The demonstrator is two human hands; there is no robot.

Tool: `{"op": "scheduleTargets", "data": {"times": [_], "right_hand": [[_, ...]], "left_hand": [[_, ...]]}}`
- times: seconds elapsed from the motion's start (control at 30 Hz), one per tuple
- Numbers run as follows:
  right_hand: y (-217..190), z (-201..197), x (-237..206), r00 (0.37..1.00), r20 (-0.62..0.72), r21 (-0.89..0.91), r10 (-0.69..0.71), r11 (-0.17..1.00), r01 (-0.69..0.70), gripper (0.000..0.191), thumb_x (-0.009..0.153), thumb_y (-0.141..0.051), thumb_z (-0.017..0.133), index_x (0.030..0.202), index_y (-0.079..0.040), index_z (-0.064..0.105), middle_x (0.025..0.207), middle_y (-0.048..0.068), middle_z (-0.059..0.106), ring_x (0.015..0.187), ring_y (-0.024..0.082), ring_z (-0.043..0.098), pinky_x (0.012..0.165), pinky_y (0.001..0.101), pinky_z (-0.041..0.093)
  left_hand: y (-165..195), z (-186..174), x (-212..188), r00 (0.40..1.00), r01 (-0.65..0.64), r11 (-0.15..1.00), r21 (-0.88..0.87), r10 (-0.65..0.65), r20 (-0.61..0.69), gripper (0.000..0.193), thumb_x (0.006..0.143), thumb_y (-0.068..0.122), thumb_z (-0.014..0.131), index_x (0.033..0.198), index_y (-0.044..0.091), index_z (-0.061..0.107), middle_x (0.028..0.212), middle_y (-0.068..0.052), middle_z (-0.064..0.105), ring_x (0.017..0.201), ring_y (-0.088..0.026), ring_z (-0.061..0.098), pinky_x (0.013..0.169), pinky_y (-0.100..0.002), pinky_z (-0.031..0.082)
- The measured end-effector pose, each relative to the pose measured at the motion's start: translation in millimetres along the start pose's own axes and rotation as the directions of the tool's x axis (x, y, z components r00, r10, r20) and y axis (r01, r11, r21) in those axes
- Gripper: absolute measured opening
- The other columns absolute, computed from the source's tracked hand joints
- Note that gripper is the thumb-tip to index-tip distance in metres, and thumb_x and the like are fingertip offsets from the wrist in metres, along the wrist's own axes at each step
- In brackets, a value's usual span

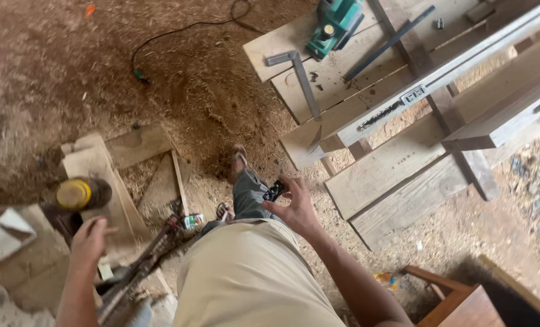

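My right hand (294, 209) pinched a small black part (274, 191) at its fingertips, above my knee; it looked light, stiff, best nipped by its edges; my left hand (89, 241) hung half-open, empty, just below a yellow-lidded jar (76, 194).

A planer (335, 23) and square (300, 75) lie on the workbench (379, 169), jar (76, 194) far left.

a dirt floor thick with brown sawdust (179, 91) lies in soft daylight. a rough bench of pale wooden planks (397, 163) stands at right, a reddish wooden chair (457, 300) below it.
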State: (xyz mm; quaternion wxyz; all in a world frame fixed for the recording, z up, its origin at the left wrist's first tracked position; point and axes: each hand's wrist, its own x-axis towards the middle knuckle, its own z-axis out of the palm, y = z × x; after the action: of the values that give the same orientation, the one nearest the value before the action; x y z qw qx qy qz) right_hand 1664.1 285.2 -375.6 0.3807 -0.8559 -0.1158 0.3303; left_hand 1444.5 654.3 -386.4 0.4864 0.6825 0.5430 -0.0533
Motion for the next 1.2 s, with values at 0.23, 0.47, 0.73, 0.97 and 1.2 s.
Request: {"op": "scheduleTargets", "data": {"times": [0.23, 0.47, 0.73, 0.97, 1.2], "right_hand": [[-54.4, -3.7, 107.2, 0.959, -0.244, 0.181, -0.145, 0.965, 0.192, 0.119, 0.065, -0.049, 0.093, 0.156, -0.002, 0.034, 0.142, 0.021, 0.054, 0.132, 0.033, 0.055, 0.113, 0.0537, 0.046], [-115.9, -24.7, 202.6, 0.823, -0.364, -0.152, -0.436, 0.900, 0.409, 0.117, 0.066, -0.054, 0.092, 0.157, -0.007, 0.036, 0.145, 0.017, 0.055, 0.140, 0.039, 0.050, 0.127, 0.0599, 0.027], [-135.3, -62.9, 204.7, 0.989, -0.131, 0.407, 0.074, 0.913, -0.014, 0.086, 0.082, -0.052, 0.079, 0.151, -0.011, 0.048, 0.152, 0.019, 0.048, 0.138, 0.034, 0.048, 0.106, 0.0522, 0.049], [-167.0, 50.3, 176.6, 0.843, 0.203, 0.583, 0.498, 0.631, -0.512, 0.064, 0.087, -0.045, 0.073, 0.137, -0.009, 0.056, 0.134, 0.020, 0.055, 0.122, 0.035, 0.055, 0.098, 0.0510, 0.051], [-216.8, 94.8, 246.7, 0.426, 0.253, 0.663, 0.869, 0.165, -0.730, 0.044, 0.092, -0.038, 0.067, 0.123, -0.007, 0.063, 0.117, 0.022, 0.062, 0.106, 0.036, 0.062, 0.090, 0.0498, 0.053]], "left_hand": [[215.1, 128.8, 59.8, 0.589, 0.010, 0.936, -0.351, 0.278, 0.759, 0.062, 0.097, 0.044, 0.054, 0.151, 0.015, 0.046, 0.142, -0.007, 0.064, 0.113, -0.024, 0.068, 0.094, -0.042, 0.061], [347.2, 186.5, 93.3, 0.349, 0.436, 0.777, -0.453, 0.318, 0.881, 0.071, 0.098, 0.057, 0.045, 0.156, 0.017, 0.039, 0.151, -0.006, 0.053, 0.124, -0.023, 0.063, 0.101, -0.043, 0.054], [436.8, 210.7, 200.8, 0.107, 0.503, 0.845, -0.183, 0.149, 0.983, 0.062, 0.117, 0.057, 0.034, 0.139, 0.004, 0.058, 0.119, -0.019, 0.070, 0.073, -0.020, 0.063, 0.057, -0.029, 0.050], [523.5, 216.4, 299.7, 0.096, 0.314, 0.942, 0.123, -0.160, 0.982, 0.066, 0.110, 0.060, 0.027, 0.128, 0.006, 0.059, 0.111, -0.017, 0.070, 0.072, -0.020, 0.063, 0.051, -0.030, 0.048], [565.4, 253.9, 337.1, 0.071, 0.277, 0.933, 0.230, -0.259, 0.963, 0.070, 0.111, 0.060, 0.020, 0.130, 0.005, 0.059, 0.113, -0.019, 0.071, 0.076, -0.021, 0.065, 0.059, -0.033, 0.051]]}}
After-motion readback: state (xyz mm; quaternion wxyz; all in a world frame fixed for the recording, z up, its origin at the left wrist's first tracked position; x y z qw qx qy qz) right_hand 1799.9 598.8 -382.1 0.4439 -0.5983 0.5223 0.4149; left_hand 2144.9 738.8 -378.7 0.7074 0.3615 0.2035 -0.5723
